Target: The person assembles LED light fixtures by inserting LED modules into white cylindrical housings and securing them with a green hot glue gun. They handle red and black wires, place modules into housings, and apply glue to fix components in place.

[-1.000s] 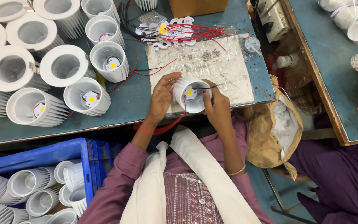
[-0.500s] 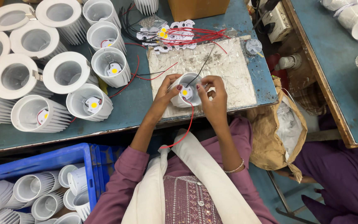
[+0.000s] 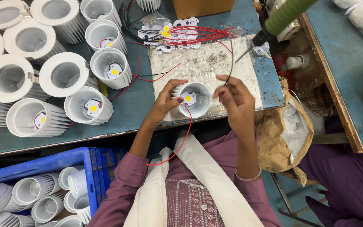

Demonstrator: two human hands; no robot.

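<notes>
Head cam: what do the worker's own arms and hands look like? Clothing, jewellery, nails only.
Both arms wear mauve-purple sleeves pushed up toward the elbows, forearms bare. The left hand has dark-painted nails. The right hand also shows a dark nail, and a thin silver bangle circles its wrist. No gloves. A cream scarf hangs down the front over an embroidered purple top.

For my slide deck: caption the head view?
Left hand steadies a white finned lamp housing; right hand pinches a thin black wire.

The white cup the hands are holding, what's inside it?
Inside the white cup sits a small white plate with a yellow dot, and a red wire runs out. The left hand steadies the cup. What's under the plate is hidden.
</notes>
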